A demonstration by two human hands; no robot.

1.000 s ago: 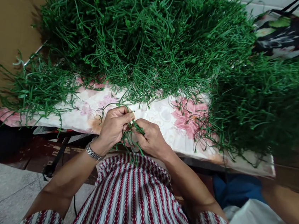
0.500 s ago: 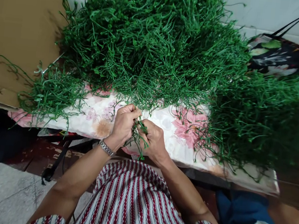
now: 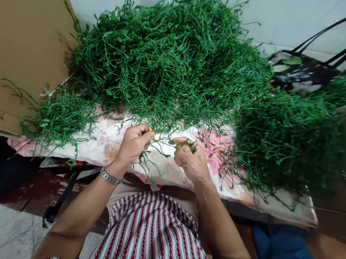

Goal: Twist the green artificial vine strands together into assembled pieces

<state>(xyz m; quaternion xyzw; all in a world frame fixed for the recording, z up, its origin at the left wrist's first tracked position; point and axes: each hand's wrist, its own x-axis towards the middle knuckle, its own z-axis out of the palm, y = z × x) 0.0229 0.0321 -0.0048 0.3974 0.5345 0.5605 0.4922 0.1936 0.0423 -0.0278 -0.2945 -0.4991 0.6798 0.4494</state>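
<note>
Pinching thin green stems [image 3: 149, 165] at frame center, my left hand [image 3: 132, 144] closed on a few, my right hand [image 3: 192, 160] curled round a small bunch [image 3: 190, 145], big green pile [image 3: 167, 63] upper middle.

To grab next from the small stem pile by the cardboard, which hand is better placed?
The left hand, probably: it is nearer the small pile of green stems beside the cardboard; the right hand is farther across. Both hold stems, so the left may need freeing first.
</note>
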